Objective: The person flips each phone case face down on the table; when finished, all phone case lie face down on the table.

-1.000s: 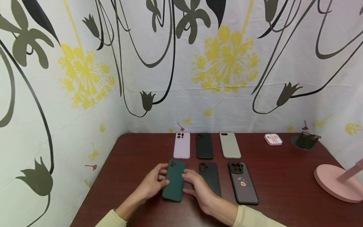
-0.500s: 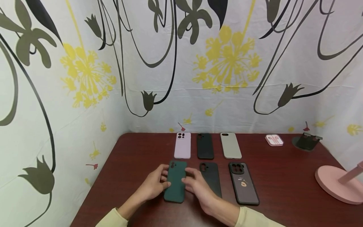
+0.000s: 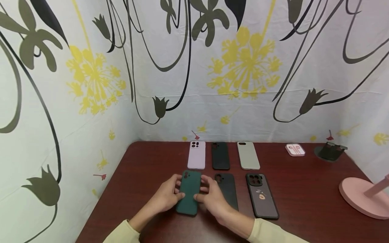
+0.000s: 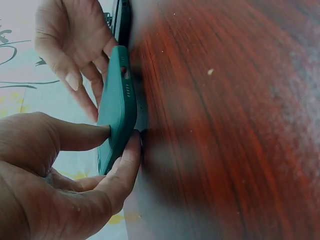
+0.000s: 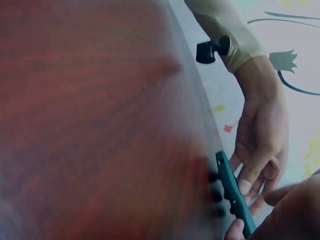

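Note:
A dark green phone case (image 3: 189, 191) lies between my two hands, back side up, with its camera cutouts at the far end. My left hand (image 3: 167, 193) pinches its left edge, thumb on the back and fingertips underneath, as the left wrist view shows. On the opposite edge, my right hand (image 3: 214, 199) has its fingers curled at the case and its thumb over the rim. The case (image 4: 119, 105) sits slightly off the wood in the left wrist view. Just right of it lies a black phone case (image 3: 227, 190), partly covered by my right hand.
Lilac (image 3: 196, 155), black (image 3: 220, 156) and pale grey (image 3: 248, 155) phone cases form a back row on the table (image 3: 152, 158). A black-rimmed case (image 3: 262, 196) lies front right. Beyond are boxed earphones (image 3: 295, 150), a dark holder (image 3: 330, 152) and a pink round base (image 3: 363, 197).
The green phone case has shifted slightly to the right. My right hand's thumb has come onto its right edge, and the fingers have moved toward its far end. The head view has shifted slightly.

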{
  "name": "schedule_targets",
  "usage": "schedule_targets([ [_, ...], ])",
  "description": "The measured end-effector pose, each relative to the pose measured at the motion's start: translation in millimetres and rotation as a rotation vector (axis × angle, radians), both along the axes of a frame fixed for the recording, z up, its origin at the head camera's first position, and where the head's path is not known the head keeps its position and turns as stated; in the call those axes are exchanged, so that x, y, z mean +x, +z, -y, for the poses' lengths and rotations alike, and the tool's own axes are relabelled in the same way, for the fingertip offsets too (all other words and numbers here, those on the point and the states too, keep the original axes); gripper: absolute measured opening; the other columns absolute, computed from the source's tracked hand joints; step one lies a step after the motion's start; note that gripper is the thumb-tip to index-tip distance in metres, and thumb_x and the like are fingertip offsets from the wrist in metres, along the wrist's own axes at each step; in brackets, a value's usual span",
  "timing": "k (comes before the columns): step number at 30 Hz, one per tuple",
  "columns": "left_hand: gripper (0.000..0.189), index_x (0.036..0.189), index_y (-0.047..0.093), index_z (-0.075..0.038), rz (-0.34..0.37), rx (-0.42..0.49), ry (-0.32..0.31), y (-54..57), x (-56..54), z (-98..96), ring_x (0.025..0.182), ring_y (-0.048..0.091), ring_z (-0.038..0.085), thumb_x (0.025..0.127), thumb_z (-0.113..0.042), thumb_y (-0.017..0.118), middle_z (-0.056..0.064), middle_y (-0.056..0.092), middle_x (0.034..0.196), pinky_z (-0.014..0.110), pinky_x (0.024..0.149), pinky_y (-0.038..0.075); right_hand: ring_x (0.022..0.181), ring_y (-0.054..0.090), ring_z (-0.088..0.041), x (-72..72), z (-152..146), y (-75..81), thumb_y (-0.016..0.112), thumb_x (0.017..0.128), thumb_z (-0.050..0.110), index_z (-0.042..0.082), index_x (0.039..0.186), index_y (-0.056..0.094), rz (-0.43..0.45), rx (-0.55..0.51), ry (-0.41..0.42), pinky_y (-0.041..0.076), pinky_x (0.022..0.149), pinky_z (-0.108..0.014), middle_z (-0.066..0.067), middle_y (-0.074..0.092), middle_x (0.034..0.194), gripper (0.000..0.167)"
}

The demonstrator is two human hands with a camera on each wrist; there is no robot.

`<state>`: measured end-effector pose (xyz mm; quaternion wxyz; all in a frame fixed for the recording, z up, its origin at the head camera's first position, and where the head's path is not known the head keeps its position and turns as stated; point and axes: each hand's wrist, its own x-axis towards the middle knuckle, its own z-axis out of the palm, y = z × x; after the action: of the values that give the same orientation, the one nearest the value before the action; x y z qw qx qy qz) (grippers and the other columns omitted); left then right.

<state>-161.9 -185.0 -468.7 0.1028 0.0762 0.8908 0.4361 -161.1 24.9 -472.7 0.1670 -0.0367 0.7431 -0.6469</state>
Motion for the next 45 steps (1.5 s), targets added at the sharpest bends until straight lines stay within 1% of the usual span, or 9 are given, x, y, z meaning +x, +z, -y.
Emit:
schedule_targets([
  [4, 0.057, 0.147, 0.050, 0.000, -0.020, -0.020, -0.004, -0.7, -2.2, -0.9, 0.097, 0.063, 0.020, 0.096, -0.007, 0.076, 0.012, 0.065, 0.120, 0.033, 0.077, 0.055, 0.132, 0.058, -0.035, -3.7, -3, -2.4, 0.082, 0.084, 0.000, 0.001, 0.158, 0.040, -0.075, 0.100, 0.006, 0.058, 0.099, -0.043, -0.022, 0.047, 0.152, 0.085],
  [11, 0.059, 0.147, 0.054, 0.000, -0.023, -0.043, 0.003, 1.2, -6.0, -3.0, 0.110, 0.064, 0.024, 0.095, -0.010, 0.078, 0.014, 0.066, 0.123, 0.043, 0.092, 0.057, 0.120, 0.062, -0.029, -6.7, -5, -3.9, 0.084, 0.082, 0.000, -0.001, 0.153, 0.047, -0.191, 0.220, -0.007, 0.056, 0.094, -0.041, -0.020, 0.054, 0.142, 0.080],
  [15, 0.060, 0.146, 0.054, 0.001, -0.020, -0.077, 0.006, 1.9, -9.1, -4.2, 0.104, 0.064, 0.023, 0.093, -0.011, 0.080, 0.013, 0.066, 0.117, 0.043, 0.088, 0.058, 0.116, 0.061, -0.027, -6.7, -6, -4.2, 0.084, 0.081, 0.000, -0.004, 0.152, 0.047, -0.230, 0.264, 0.014, 0.054, 0.091, -0.036, -0.020, 0.054, 0.139, 0.080],
  [21, 0.062, 0.143, 0.056, 0.002, -0.036, -0.149, 0.007, 1.7, -13.9, -8.5, 0.093, 0.060, 0.018, 0.090, -0.012, 0.084, 0.009, 0.063, 0.107, 0.037, 0.081, 0.055, 0.103, 0.058, -0.021, -9.4, -8, -6.0, 0.083, 0.076, -0.004, -0.010, 0.149, 0.048, -0.279, 0.357, 0.056, 0.050, 0.084, -0.029, -0.017, 0.056, 0.124, 0.081],
  [27, 0.061, 0.140, 0.059, 0.006, -0.046, -0.176, 0.013, 0.2, -12.6, -10.4, 0.089, 0.057, 0.017, 0.087, -0.010, 0.086, 0.009, 0.059, 0.103, 0.033, 0.077, 0.052, 0.101, 0.056, -0.021, -10.8, -8, -7.5, 0.078, 0.073, -0.007, -0.013, 0.149, 0.047, -0.322, 0.423, 0.109, 0.050, 0.085, -0.034, -0.018, 0.054, 0.121, 0.082],
  [33, 0.062, 0.140, 0.059, 0.008, -0.049, -0.230, 0.018, 0.0, -11.9, -11.5, 0.087, 0.052, 0.017, 0.088, -0.011, 0.086, 0.007, 0.057, 0.099, 0.028, 0.072, 0.047, 0.100, 0.055, -0.022, -10.6, -7, -5.9, 0.075, 0.072, -0.009, -0.013, 0.152, 0.042, -0.332, 0.442, 0.146, 0.049, 0.081, -0.032, -0.018, 0.054, 0.120, 0.086],
  [40, 0.067, 0.143, 0.056, 0.011, -0.083, -0.262, 0.003, -0.4, -15.8, -14.4, 0.085, 0.051, 0.016, 0.087, -0.010, 0.085, 0.007, 0.055, 0.097, 0.027, 0.069, 0.044, 0.086, 0.057, -0.018, -11.5, -7, -3.6, 0.079, 0.072, -0.010, -0.010, 0.153, 0.041, -0.343, 0.414, 0.149, 0.045, 0.068, -0.022, -0.021, 0.051, 0.118, 0.089],
  [42, 0.067, 0.142, 0.057, 0.012, -0.094, -0.270, 0.003, -0.4, -16.4, -15.8, 0.085, 0.050, 0.016, 0.086, -0.009, 0.086, 0.007, 0.055, 0.096, 0.026, 0.069, 0.044, 0.086, 0.057, -0.018, -9.9, -8, -2.6, 0.081, 0.075, -0.006, -0.010, 0.154, 0.039, -0.305, 0.383, 0.157, 0.046, 0.067, -0.023, -0.023, 0.050, 0.123, 0.090],
  [45, 0.066, 0.141, 0.058, 0.013, -0.096, -0.276, 0.004, -0.8, -16.7, -17.0, 0.085, 0.050, 0.017, 0.086, -0.009, 0.086, 0.007, 0.055, 0.095, 0.027, 0.070, 0.044, 0.101, 0.058, -0.025, -6.3, -8, 0.4, 0.085, 0.081, 0.006, -0.008, 0.158, 0.035, -0.221, 0.332, 0.167, 0.050, 0.075, -0.029, -0.026, 0.048, 0.134, 0.093],
])
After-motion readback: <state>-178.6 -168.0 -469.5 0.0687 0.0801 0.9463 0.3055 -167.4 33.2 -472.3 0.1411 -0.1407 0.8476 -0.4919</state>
